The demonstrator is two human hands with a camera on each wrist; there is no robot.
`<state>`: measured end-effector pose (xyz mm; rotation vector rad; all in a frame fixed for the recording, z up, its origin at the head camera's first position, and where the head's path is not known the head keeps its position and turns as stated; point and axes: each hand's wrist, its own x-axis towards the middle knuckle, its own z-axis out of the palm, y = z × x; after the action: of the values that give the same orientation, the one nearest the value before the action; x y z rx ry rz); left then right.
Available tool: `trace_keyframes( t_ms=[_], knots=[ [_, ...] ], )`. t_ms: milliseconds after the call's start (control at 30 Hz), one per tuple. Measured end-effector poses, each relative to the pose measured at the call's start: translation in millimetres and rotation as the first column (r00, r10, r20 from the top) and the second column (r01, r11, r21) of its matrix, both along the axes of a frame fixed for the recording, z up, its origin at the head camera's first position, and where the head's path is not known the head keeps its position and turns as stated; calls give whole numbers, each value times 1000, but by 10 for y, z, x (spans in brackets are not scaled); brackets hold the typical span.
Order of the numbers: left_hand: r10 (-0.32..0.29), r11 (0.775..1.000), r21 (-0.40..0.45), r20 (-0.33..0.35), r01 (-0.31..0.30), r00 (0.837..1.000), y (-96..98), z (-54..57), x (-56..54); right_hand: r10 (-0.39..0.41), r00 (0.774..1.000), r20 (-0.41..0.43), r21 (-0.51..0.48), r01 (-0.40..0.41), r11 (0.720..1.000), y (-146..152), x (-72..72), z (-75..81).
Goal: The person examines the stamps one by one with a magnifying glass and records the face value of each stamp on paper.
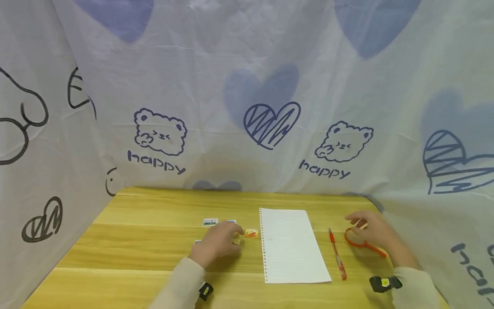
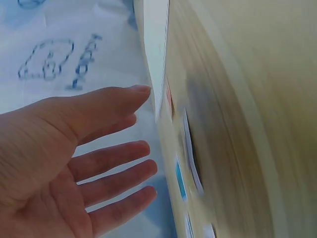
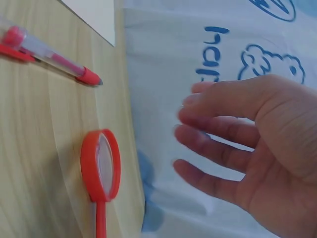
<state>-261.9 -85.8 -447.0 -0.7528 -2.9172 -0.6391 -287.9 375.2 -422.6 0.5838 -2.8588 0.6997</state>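
My left hand point(image 1: 218, 241) is over a group of small stamp-like pictures with pale borders, its fingers loosely spread and holding nothing. One green-and-white picture point(image 1: 210, 222) lies behind it, and an orange-yellow one point(image 1: 251, 233) is just past its fingertips; others are partly hidden under the hand. In the left wrist view the pictures show edge-on, apart from the fingers. My right hand point(image 1: 376, 231) is raised above a red magnifying glass point(image 3: 89, 166), fingers relaxed and slightly bent, with nothing in them. The magnifying glass lies on the table, its handle pointing toward the near right.
A lined loose-leaf sheet point(image 1: 293, 246) with punched holes along its left edge lies mid-table. Between it and the magnifying glass is a red pen point(image 1: 336, 253). The wooden table point(image 1: 127, 253) meets a printed white cloth point(image 1: 208, 86) at the back and sides.
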Motion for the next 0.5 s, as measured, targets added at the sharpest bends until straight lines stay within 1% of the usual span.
trace_keyframes(
  t_ms=[67, 133, 200, 333, 500],
  knots=[
    [37, 999, 17, 17, -37, 999, -105, -10, -1, 2, 1000, 0, -2, -2, 1000, 65, 39, -1],
    [63, 997, 32, 36, -64, 997, -185, -23, 2, -14, 1000, 14, -7, 15, 1000, 128, 76, -14],
    [83, 996, 34, 39, -85, 996, -247, -43, 3, -38, 999, 23, -1, 38, 999, 193, 103, -29],
    [114, 993, 27, 34, -114, 993, -330, -97, 15, -77, 996, 35, 19, 76, 997, 280, 145, -54],
    [155, 987, 27, 40, -156, 987, -384, -147, 45, -86, 996, 35, -4, 87, 996, 323, 189, -95]
  ],
)
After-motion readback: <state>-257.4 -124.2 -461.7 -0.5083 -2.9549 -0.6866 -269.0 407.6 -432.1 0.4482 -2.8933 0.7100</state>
